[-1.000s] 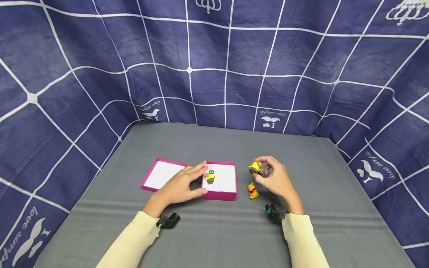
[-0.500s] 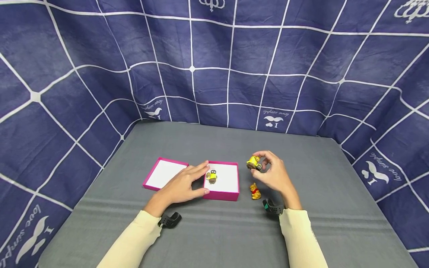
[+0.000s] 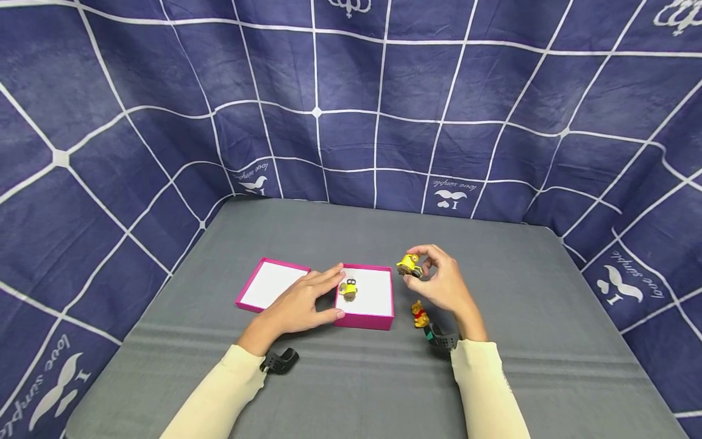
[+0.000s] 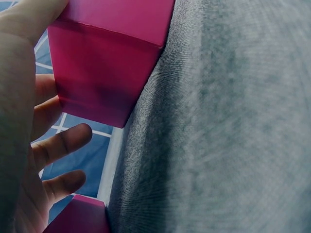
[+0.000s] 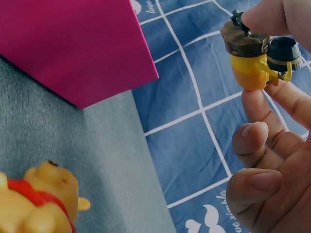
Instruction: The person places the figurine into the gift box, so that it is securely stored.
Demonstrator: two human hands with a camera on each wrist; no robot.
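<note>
In the head view, my left hand holds the left side of an open pink box, thumb at the near corner and index finger toward the far one. On its white floor lies a small yellow Minion figurine. Between thumb and fingers, my right hand pinches another Minion figurine above the table, just right of the box. The right wrist view shows this Minion's brown bottom facing up, with a black drum-like part at its side. A Winnie the Pooh figurine stands below the right hand.
The pink-edged box lid, white inside, lies left of the box, partly behind the left hand. Grey cloth covers the table. A blue curtain with white lines hangs around its back and sides.
My right hand has carried the pinched Minion leftward and slightly farther back, closer to the box. The left hand stays at the box. The head view has shifted slightly.
</note>
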